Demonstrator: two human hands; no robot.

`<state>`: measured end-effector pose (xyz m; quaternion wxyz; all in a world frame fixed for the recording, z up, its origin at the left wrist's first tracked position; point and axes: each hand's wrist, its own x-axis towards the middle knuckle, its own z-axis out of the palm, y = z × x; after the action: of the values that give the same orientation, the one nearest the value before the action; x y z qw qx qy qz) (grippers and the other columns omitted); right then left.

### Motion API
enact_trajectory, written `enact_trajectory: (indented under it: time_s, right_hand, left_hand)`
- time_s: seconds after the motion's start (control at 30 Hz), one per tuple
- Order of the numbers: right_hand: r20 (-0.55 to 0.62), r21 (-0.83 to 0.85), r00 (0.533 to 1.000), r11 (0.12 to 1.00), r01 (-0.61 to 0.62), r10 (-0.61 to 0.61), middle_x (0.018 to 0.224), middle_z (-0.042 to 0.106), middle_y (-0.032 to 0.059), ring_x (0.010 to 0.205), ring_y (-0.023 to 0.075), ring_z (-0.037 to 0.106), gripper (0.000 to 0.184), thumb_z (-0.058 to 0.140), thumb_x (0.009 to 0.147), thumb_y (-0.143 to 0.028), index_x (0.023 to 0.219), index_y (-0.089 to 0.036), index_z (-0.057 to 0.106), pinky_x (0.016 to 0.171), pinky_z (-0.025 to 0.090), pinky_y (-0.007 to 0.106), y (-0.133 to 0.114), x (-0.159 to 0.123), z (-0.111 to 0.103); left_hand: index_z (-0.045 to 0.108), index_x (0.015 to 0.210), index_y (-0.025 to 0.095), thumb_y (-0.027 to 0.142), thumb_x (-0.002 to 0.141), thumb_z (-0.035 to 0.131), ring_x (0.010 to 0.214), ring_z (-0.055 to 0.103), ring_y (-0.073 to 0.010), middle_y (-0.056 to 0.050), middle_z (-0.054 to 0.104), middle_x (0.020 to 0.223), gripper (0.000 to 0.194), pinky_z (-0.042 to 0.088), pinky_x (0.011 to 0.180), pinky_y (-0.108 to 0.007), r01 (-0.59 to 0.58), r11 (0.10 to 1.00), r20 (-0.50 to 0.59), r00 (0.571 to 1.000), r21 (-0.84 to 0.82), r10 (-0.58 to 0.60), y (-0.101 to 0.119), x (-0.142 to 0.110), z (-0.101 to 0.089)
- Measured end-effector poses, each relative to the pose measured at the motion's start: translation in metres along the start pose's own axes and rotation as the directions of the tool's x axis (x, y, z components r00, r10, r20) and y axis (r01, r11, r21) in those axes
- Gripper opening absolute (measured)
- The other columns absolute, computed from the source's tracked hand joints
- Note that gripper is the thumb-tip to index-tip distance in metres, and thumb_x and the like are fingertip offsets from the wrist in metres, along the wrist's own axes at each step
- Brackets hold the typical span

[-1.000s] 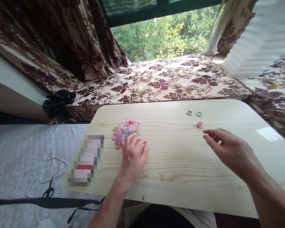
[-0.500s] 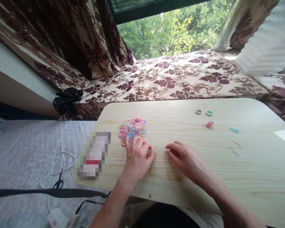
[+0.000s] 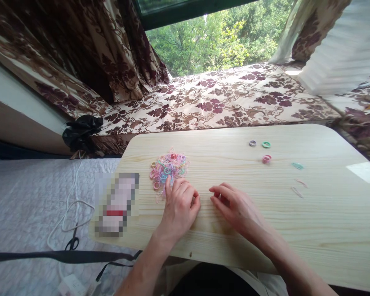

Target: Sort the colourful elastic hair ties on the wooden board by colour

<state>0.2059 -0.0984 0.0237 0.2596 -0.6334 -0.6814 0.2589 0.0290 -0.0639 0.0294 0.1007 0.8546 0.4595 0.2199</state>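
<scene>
A pile of small multicoloured elastic hair ties (image 3: 172,162) lies on the left half of the wooden table (image 3: 234,250). At its near edge is my left hand (image 3: 181,201), thumb and index finger pinched together; whatever they hold is hidden. My right hand (image 3: 234,203) hovers a short way to the right, thumb and index slightly apart with nothing visible between them. Farther back on the right sit a purple hair tie (image 3: 252,143), a green hair tie (image 3: 266,144) and a pink hair tie (image 3: 267,158). Beyond them lie teal bands (image 3: 297,165) and thin pink bands (image 3: 297,192).
A blurred-out flat object (image 3: 117,205) lies at the table's left end. Floral cloth covers the window ledge (image 3: 209,102) behind the table. To the left are a quilted surface (image 3: 27,201), a white cable (image 3: 64,222) and a dark strap (image 3: 61,257).
My right hand has come left from beside the teal and pink bands to near my left hand. My left hand has shifted slightly right of the pile, its thumb and index closing together.
</scene>
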Motion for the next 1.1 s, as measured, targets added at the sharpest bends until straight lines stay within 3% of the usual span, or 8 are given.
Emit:
enact_trajectory:
  time_s: [0.2, 0.4, 0.67, 0.83, 0.93, 1.1]
  right_hand:
    - [-0.072, 0.141, 0.995, 0.987, 0.073, -0.064, 0.093, 0.068, 0.004, 0.071, 0.0123, 0.063, 0.022, 0.05, 0.088, -0.021, 0.104, -0.02, 0.066, 0.064, 0.05, 0.026, 0.0, -0.006, 0.004]
    - [-0.093, 0.244, 0.99, 0.962, 0.125, -0.105, 0.091, 0.067, 0.0046, 0.069, 0.0109, 0.062, 0.018, 0.05, 0.091, -0.024, 0.096, -0.021, 0.068, 0.063, 0.051, 0.024, -0.002, -0.007, 0.003]
    - [-0.133, 0.242, 0.984, 0.959, 0.149, -0.119, 0.084, 0.067, 0.0038, 0.072, 0.0118, 0.062, 0.019, 0.051, 0.091, -0.024, 0.083, -0.02, 0.068, 0.063, 0.05, 0.023, -0.004, -0.01, -0.003]
    - [-0.253, 0.152, 0.967, 0.986, 0.068, -0.028, 0.082, 0.066, 0.0027, 0.071, 0.0125, 0.062, 0.018, 0.052, 0.09, -0.026, 0.081, -0.021, 0.067, 0.067, 0.051, 0.025, 0.011, -0.026, -0.027]
    - [-0.412, 0.073, 0.908, 0.996, -0.053, 0.078, 0.083, 0.066, 0.0029, 0.071, 0.014, 0.061, 0.018, 0.056, 0.088, -0.034, 0.082, -0.023, 0.068, 0.064, 0.05, 0.026, 0.034, -0.042, -0.052]
    - [-0.671, -0.018, 0.695, 0.932, -0.363, 0.258, 0.088, 0.07, 0.0032, 0.067, 0.0149, 0.058, 0.025, 0.057, 0.081, -0.044, 0.084, -0.024, 0.072, 0.067, 0.049, 0.031, 0.087, -0.062, -0.094]
  left_hand:
    - [0.057, 0.075, 0.021, 0.011, 0.086, 0.053, 0.101, 0.059, -0.0194, 0.0, 0.066, 0.081, 0.015, 0.02, 0.116, -0.057, -0.015, 0.985, -0.004, 1.0, -0.174, 0.015, 0.004, -0.003, 0.001]
    - [0.06, 0.075, 0.021, 0.014, 0.083, 0.057, 0.093, 0.061, -0.0185, -0.001, 0.066, 0.086, 0.012, 0.038, 0.106, -0.047, 0.13, 0.888, 0.061, 0.992, -0.441, -0.114, 0.007, -0.001, -0.001]
    - [0.064, 0.085, 0.022, 0.016, 0.085, 0.058, 0.093, 0.059, -0.0189, -0.002, 0.066, 0.088, 0.009, 0.045, 0.093, -0.038, 0.169, 0.857, 0.085, 0.986, -0.487, -0.146, 0.008, -0.001, 0.001]
    - [0.064, 0.092, 0.023, 0.019, 0.087, 0.056, 0.1, 0.058, -0.0201, -0.003, 0.067, 0.094, 0.01, 0.045, 0.094, -0.04, 0.103, 0.887, 0.002, 0.993, -0.45, -0.114, 0.006, 0.001, 0.007]
    - [0.064, 0.091, 0.023, 0.019, 0.088, 0.055, 0.102, 0.058, -0.0214, -0.003, 0.068, 0.093, 0.01, 0.044, 0.095, -0.042, 0.053, 0.92, -0.048, 0.996, -0.388, -0.078, 0.002, 0.0, 0.011]
    - [0.063, 0.091, 0.023, 0.019, 0.089, 0.054, 0.103, 0.056, -0.0228, -0.003, 0.069, 0.09, 0.01, 0.042, 0.098, -0.046, 0.003, 0.952, -0.088, 0.996, -0.305, -0.032, -0.001, -0.001, 0.015]
